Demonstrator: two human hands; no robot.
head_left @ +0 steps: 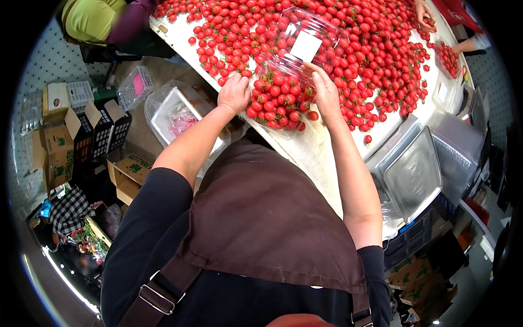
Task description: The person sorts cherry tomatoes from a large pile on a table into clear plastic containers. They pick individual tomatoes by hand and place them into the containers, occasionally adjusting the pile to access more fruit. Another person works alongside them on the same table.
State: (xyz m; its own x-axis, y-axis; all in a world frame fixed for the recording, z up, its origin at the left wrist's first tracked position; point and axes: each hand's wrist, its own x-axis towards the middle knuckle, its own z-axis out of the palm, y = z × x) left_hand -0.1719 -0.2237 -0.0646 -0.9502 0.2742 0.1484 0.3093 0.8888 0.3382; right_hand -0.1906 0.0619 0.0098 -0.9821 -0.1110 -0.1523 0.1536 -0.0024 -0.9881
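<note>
A clear plastic clamshell box stands at the near edge of the white table, its base heaped with red cherry tomatoes with green stems. Its transparent lid is swung back over the loose tomatoes and bears a white label. At the box's left side is my left hand, fingers curled in; what they hold, if anything, is hidden. My right hand lies along the box's right side, its fingers stretched out and their tips against the plastic near the hinge.
Loose cherry tomatoes cover much of the white table. Another person's hand is at the far right, near a filled box. Stacked clear containers stand right. A white foam box and cardboard cartons sit left.
</note>
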